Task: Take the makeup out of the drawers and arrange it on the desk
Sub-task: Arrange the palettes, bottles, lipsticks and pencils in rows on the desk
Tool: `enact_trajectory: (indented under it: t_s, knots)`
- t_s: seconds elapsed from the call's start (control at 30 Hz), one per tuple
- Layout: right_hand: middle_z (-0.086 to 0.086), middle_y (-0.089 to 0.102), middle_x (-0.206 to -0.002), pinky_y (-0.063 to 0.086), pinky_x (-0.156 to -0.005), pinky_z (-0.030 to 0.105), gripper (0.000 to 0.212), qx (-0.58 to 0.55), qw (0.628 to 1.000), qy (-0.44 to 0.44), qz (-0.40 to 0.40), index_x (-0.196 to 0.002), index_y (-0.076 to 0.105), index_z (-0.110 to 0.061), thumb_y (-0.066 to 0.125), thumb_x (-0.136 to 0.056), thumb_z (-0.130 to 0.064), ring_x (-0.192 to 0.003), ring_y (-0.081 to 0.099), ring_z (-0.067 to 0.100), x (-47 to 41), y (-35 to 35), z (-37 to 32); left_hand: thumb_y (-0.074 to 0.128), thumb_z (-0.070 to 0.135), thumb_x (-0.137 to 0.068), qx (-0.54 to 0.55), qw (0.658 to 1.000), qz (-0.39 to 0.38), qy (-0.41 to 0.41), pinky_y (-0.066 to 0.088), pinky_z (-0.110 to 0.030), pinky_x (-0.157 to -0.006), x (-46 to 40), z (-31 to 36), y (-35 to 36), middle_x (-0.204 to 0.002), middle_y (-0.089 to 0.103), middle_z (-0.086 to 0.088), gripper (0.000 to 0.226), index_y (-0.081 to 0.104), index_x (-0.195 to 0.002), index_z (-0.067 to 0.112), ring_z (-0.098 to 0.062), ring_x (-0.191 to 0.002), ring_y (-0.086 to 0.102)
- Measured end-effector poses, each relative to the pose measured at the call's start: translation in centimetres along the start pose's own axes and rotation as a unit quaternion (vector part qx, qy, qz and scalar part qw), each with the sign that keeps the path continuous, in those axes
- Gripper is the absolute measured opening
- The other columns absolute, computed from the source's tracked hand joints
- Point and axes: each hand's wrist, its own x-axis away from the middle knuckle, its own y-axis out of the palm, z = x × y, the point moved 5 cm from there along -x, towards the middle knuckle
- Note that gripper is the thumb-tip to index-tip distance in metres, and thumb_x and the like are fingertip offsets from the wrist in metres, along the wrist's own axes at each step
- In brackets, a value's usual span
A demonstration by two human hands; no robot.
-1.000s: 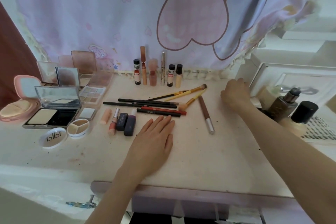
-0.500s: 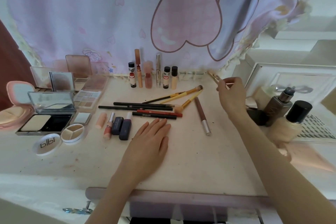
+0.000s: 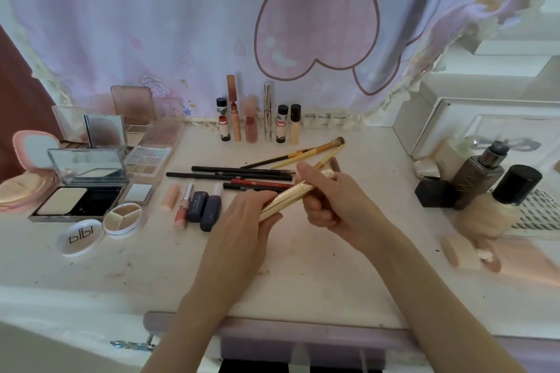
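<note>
Hands: left hand [image 3: 242,221] and right hand [image 3: 330,194] both grip a gold tube [image 3: 291,197].
Pencils [image 3: 239,174]: at 11 o'clock of it on the desk [image 3: 318,266].

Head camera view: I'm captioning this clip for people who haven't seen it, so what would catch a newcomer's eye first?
First, both hands at the centre, the left hand and right hand holding one gold tube above the desk. Next, the big pink heart on the curtain behind. Then the open compacts and palettes on the left.
</note>
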Motion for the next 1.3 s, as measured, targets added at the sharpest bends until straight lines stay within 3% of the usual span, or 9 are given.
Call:
enact_trajectory:
  t_s: [0.17, 0.3, 0.4, 0.5, 0.77, 0.9, 0.97, 1.17, 1.3]
  knots:
    - [-0.004, 0.04, -0.045, 0.023, -0.034, 0.016, 0.031, -0.065, 0.996, -0.001, 0.058, -0.079, 0.053, -0.007, 0.055, -0.09, -0.036, -0.036, 0.027, 0.008, 0.6, 0.4, 0.6, 0.032, 0.05, -0.093, -0.083, 0.994, 0.038, 0.053, 0.045, -0.018, -0.051, 0.0, 0.7, -0.3, -0.084, 0.058, 0.0, 0.048, 0.06, -0.101, 0.011, -0.01, -0.067, 0.053]
    - [-0.009, 0.033, -0.043, 0.023, -0.034, 0.015, 0.027, -0.049, 0.996, -0.012, 0.075, -0.082, 0.051, -0.009, 0.054, -0.093, -0.033, -0.035, 0.024, 0.005, 1.0, 1.3, 1.0, 0.038, 0.052, -0.086, -0.074, 0.997, 0.01, 0.021, 0.031, -0.001, -0.047, 0.0, 0.7, -0.2, -0.072, 0.057, 0.008, 0.046, 0.059, -0.098, 0.013, 0.002, -0.052, 0.044]
    - [-0.01, 0.031, -0.043, 0.023, -0.036, 0.016, 0.021, -0.025, 0.997, -0.041, 0.067, -0.086, 0.05, -0.008, 0.051, -0.095, -0.027, -0.037, 0.023, 0.006, 1.2, 1.7, 0.7, 0.033, 0.06, -0.083, -0.006, 1.0, -0.012, -0.002, 0.034, -0.005, -0.039, 0.1, 0.2, -0.1, -0.053, 0.039, 0.019, 0.046, 0.056, -0.082, 0.02, 0.0, -0.036, 0.038]
    - [-0.009, 0.032, -0.045, 0.024, -0.039, 0.018, 0.017, 0.015, 0.994, -0.097, 0.046, -0.088, 0.048, -0.007, 0.049, -0.095, -0.023, -0.04, 0.023, 0.008, 1.4, 2.1, -0.1, 0.037, 0.06, -0.072, 0.098, 0.991, -0.031, -0.083, 0.037, -0.006, -0.049, 0.0, -0.8, 0.1, -0.044, 0.041, 0.013, 0.032, 0.045, -0.067, 0.03, 0.002, -0.049, 0.049]
    - [-0.002, 0.045, -0.06, 0.036, -0.043, 0.015, 0.005, 0.068, 0.992, -0.074, 0.075, -0.09, 0.057, -0.013, 0.052, -0.092, -0.013, -0.052, 0.043, 0.01, 1.7, 0.6, -0.1, 0.03, 0.07, -0.066, 0.104, 0.988, -0.092, -0.072, 0.037, -0.009, -0.053, 0.4, -1.1, 1.0, -0.051, 0.042, 0.007, 0.038, 0.043, -0.07, 0.035, 0.003, -0.056, 0.048]
    - [-0.01, 0.038, -0.044, 0.03, -0.037, 0.015, 0.026, 0.152, 0.978, -0.068, 0.123, -0.074, 0.058, -0.019, 0.057, -0.088, -0.04, -0.038, 0.032, 0.005, 1.8, 0.0, 0.0, 0.026, 0.072, -0.067, 0.069, 0.991, -0.093, -0.064, 0.038, -0.007, -0.055, 0.6, -1.5, 1.3, -0.052, 0.044, 0.007, 0.039, 0.04, -0.074, 0.037, 0.002, -0.056, 0.049]
    - [-0.01, 0.036, -0.04, 0.028, -0.036, 0.016, 0.027, 0.143, 0.979, -0.074, 0.129, -0.067, 0.054, -0.02, 0.057, -0.09, -0.034, -0.034, 0.029, 0.004, 1.7, -0.1, 0.0, 0.025, 0.073, -0.067, 0.058, 0.992, -0.097, -0.061, 0.039, -0.008, -0.057, 0.5, -1.5, 1.4, -0.054, 0.046, 0.008, 0.043, 0.043, -0.077, 0.034, -0.006, -0.047, 0.046]
    - [-0.004, 0.041, -0.063, 0.034, -0.048, 0.017, 0.005, 0.145, 0.979, -0.136, 0.035, -0.094, 0.054, -0.011, 0.051, -0.093, -0.014, -0.052, 0.035, 0.005, 1.9, 0.4, -0.7, 0.028, 0.071, -0.065, 0.111, 0.986, -0.087, -0.093, 0.038, -0.009, -0.055, 0.3, -1.8, 1.3, -0.052, 0.042, 0.007, 0.041, 0.043, -0.068, 0.032, 0.002, -0.051, 0.046]
    - [-0.013, 0.043, -0.054, 0.034, -0.049, 0.019, 0.015, 0.213, 0.967, -0.134, 0.046, -0.09, 0.056, -0.018, 0.053, -0.09, -0.033, -0.048, 0.036, 0.004, 1.7, 0.1, -0.6, 0.027, 0.072, -0.064, 0.098, 0.986, -0.091, -0.101, 0.037, -0.009, -0.054, 0.4, -1.9, 1.2, -0.052, 0.042, 0.007, 0.041, 0.042, -0.068, 0.033, -0.003, -0.047, 0.044]
